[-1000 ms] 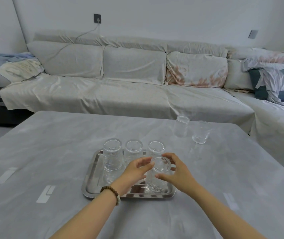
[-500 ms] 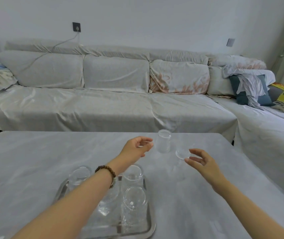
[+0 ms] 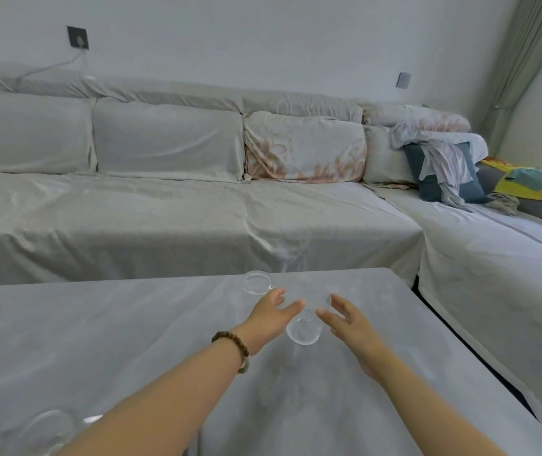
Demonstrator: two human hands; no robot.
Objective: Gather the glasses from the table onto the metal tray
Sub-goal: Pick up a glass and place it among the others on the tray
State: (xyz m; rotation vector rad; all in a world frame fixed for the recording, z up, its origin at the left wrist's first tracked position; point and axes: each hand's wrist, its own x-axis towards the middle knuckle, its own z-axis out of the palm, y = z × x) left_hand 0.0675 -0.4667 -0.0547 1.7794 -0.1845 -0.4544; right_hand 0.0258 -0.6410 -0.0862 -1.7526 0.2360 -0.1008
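Note:
Two clear glasses stand on the grey table near its far edge. The nearer glass (image 3: 304, 331) sits between my two hands. My left hand (image 3: 271, 317), with a bead bracelet on the wrist, is at its left side with fingers spread. My right hand (image 3: 345, 319) is at its right side, also spread, and hides part of the rim. Neither hand is closed on it. The farther glass (image 3: 257, 283) stands just beyond my left fingertips. At the bottom left corner, glasses on the tray (image 3: 45, 429) show partly behind my left forearm; the tray itself is almost out of view.
The table's (image 3: 131, 340) far edge runs just behind the two glasses, and its right edge slants down to the lower right. A sheet-covered corner sofa (image 3: 197, 218) fills the space beyond, with cushions and crumpled clothes (image 3: 441, 166) at the right.
Both hands left the glass on the tray and reached forward to the two glasses at the far edge. They have closed in around the nearer one, and the view swung right, away from the tray.

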